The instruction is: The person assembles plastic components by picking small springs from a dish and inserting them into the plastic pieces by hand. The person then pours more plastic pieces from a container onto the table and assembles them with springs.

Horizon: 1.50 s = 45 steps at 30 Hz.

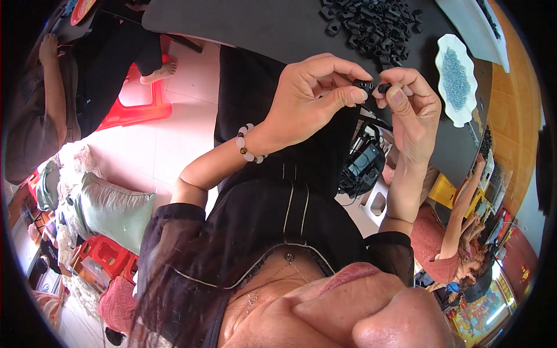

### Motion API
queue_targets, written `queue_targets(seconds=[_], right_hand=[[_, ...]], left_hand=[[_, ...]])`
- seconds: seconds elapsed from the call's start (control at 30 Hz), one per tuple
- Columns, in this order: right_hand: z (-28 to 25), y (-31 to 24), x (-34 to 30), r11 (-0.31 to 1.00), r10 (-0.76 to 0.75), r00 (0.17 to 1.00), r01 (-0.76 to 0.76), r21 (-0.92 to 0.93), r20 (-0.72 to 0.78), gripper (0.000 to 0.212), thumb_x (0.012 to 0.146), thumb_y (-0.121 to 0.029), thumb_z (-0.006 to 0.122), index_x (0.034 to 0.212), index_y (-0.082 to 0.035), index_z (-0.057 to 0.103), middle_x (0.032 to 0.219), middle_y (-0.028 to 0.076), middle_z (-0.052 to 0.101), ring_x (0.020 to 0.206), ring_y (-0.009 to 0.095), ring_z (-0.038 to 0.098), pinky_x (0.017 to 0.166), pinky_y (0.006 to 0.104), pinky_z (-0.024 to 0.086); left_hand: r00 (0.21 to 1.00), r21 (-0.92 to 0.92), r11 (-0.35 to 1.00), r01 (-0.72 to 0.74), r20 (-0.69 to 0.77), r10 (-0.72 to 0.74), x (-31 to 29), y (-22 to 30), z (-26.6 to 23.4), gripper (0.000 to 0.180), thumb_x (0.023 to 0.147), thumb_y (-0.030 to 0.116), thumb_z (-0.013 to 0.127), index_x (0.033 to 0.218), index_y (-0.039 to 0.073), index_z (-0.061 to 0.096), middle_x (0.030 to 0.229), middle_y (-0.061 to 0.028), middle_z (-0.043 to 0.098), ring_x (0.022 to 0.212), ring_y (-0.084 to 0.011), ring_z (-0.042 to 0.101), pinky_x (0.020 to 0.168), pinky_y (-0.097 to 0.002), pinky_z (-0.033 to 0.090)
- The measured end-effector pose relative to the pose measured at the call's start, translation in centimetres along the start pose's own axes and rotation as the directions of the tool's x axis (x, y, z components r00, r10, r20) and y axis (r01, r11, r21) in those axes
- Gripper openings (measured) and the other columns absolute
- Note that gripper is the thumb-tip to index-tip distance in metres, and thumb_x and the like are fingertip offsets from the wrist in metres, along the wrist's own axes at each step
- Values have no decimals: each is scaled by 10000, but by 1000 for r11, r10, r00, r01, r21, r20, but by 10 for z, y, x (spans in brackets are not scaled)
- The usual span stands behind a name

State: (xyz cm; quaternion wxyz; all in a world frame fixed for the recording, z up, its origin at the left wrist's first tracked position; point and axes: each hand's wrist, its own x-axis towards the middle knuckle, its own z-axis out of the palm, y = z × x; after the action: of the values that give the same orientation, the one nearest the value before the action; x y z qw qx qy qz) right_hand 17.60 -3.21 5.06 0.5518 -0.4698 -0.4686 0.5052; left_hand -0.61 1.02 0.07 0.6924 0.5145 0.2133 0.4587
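Observation:
Between thumb and fingertips, my left hand [319,93] pinches a small black plastic piece [363,85] with round holes in its face. Close beside it, my right hand [411,113] holds a smaller black piece [383,88] between thumb and forefinger. The two pieces are slightly apart, held in the air near the table's edge. Beyond my hands a heap of similar black plastic parts [377,26] lies on the dark table [243,23]. To the right of my right hand stands a white scalloped dish [448,49] of tiny bluish, see-through bits [456,81].
A white tray [464,26] lies at the far right of the table. Another person [452,232] works at the right, arm reaching to the table. At the left someone sits near a red stool [142,113]. A pale green cushion [116,206] lies at the lower left.

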Motion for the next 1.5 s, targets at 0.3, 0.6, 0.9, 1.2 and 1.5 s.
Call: queue_targets(seconds=[0.3,0.6,0.9,1.2,1.5], right_hand=[[-14,5,-6,999,34,998,-34,-5,47,150,842,-102,752,889,13,666,821,53,655,743,101,648,687,212,502],[-15,-2,-16,998,55,998,-55,-8,32,181,833,-141,766,853,11,669,797,58,653,722,98,636,666,204,477],[-16,0,-21,992,99,994,-95,-79,44,98,843,-46,735,846,22,664,799,66,664,738,95,635,683,207,493],[-9,2,-27,992,86,996,-84,-90,16,79,817,23,732,800,11,656,792,56,662,709,72,607,647,193,473],[5,-15,-28,950,103,993,-114,-291,-54,98,800,28,746,777,15,651,772,31,659,691,51,583,635,181,454]], left_hand=[[994,195,975,-110,40,104,-2,2,4,209,847,1,700,1056,-7,694,1012,-92,647,855,-129,679,747,-210,563],[996,169,981,-91,24,88,-5,0,10,216,838,-1,712,1053,-7,702,989,-90,655,802,-106,659,696,-196,540],[990,270,952,-143,21,142,-11,-5,12,214,817,-4,728,1030,16,721,967,-91,661,784,-98,651,659,-185,516],[910,566,736,-372,65,410,-17,0,20,320,746,-159,677,1007,18,726,913,-103,653,744,-136,651,619,-238,534],[857,660,590,-465,169,487,-13,7,22,396,642,-222,649,974,-13,704,928,-131,653,763,-212,663,650,-268,583]])
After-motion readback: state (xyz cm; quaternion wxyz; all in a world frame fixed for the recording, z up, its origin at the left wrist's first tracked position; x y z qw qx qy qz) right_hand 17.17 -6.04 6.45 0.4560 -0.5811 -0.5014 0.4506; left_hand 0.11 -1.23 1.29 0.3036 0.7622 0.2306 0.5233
